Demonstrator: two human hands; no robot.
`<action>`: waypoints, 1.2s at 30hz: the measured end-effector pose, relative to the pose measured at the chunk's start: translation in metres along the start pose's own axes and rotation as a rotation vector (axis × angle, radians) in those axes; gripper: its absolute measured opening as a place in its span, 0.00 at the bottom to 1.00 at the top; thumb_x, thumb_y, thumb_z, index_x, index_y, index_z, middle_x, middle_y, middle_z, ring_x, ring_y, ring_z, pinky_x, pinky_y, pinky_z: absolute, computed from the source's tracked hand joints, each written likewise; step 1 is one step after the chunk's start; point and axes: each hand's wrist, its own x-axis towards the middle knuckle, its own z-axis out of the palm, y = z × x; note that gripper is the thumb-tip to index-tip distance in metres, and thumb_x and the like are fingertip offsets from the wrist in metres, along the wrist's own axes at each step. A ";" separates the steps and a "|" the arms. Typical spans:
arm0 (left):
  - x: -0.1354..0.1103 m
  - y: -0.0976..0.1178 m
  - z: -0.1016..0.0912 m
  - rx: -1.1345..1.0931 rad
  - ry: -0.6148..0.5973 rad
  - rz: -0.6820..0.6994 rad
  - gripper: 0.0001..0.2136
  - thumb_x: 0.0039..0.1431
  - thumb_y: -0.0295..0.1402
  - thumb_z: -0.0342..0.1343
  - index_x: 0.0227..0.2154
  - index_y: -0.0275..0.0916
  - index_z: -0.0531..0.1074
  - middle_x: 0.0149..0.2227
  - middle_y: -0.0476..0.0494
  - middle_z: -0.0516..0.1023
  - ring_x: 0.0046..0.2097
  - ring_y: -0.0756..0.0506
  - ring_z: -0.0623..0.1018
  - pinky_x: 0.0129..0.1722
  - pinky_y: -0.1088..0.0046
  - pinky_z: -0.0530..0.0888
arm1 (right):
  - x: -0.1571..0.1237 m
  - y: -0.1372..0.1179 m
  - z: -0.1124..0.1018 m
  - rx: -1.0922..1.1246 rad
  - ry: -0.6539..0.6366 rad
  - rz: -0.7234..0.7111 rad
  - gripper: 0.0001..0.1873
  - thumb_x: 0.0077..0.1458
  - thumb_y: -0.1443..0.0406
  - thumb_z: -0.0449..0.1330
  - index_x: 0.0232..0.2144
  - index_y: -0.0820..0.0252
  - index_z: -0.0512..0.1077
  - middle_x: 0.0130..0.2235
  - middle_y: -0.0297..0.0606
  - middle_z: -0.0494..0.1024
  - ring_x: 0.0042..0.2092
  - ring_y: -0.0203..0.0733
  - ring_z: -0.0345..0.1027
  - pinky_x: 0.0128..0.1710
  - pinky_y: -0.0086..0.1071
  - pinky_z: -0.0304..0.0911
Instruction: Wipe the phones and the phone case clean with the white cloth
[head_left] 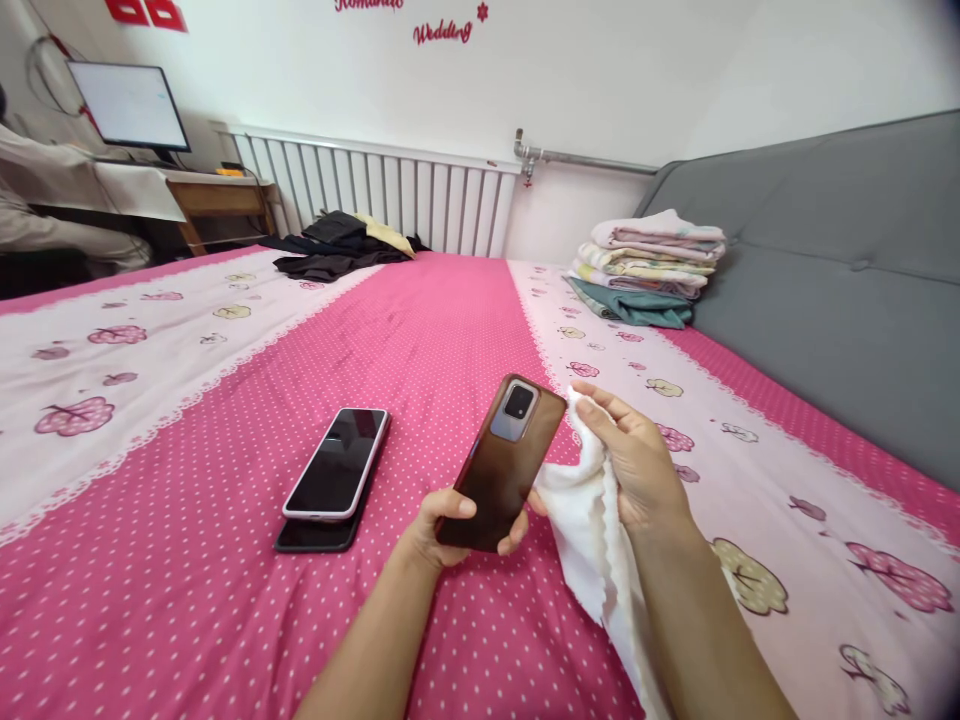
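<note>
My left hand (442, 525) is closed around the lower end of a smartphone (504, 480) in a brownish see-through case. The phone is tilted, with its back and camera block facing me. Beside its upper right edge, my right hand (637, 455) pinches a white cloth (589, 540) that hangs down along the forearm. Part of the cloth lies close to the phone's right side; whether they touch I cannot tell. To the left, a phone with a pale rim (337, 465) lies screen up on top of a darker phone (315, 538), both on the bed.
The pink dotted bedspread (225, 450) stretches all around. Folded fabrics (649, 265) are stacked by the grey headboard (840, 240). Dark clothes (330, 245) lie at the far edge, near a white radiator (390, 190). A person (45, 200) sits at a desk with a monitor (127, 105).
</note>
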 end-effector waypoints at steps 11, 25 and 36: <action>-0.002 -0.002 -0.005 -0.102 0.001 -0.055 0.30 0.42 0.44 0.51 0.44 0.25 0.68 0.35 0.32 0.73 0.25 0.47 0.70 0.23 0.73 0.63 | -0.005 0.002 0.005 -0.843 -0.017 -0.854 0.08 0.54 0.67 0.58 0.36 0.56 0.76 0.35 0.36 0.73 0.38 0.38 0.69 0.40 0.36 0.65; -0.002 -0.003 -0.003 -0.203 0.083 0.050 0.29 0.45 0.42 0.49 0.47 0.24 0.67 0.38 0.28 0.74 0.29 0.45 0.71 0.23 0.73 0.65 | -0.003 0.007 0.004 -0.737 -0.266 -0.574 0.21 0.53 0.72 0.48 0.46 0.55 0.72 0.43 0.37 0.70 0.45 0.40 0.66 0.45 0.36 0.62; 0.000 -0.001 -0.003 -0.183 0.160 0.098 0.29 0.45 0.42 0.48 0.47 0.25 0.68 0.45 0.25 0.73 0.33 0.45 0.71 0.26 0.73 0.63 | -0.006 0.003 0.002 -0.365 -0.274 -0.178 0.18 0.53 0.64 0.51 0.47 0.56 0.67 0.36 0.36 0.77 0.30 0.38 0.70 0.29 0.32 0.65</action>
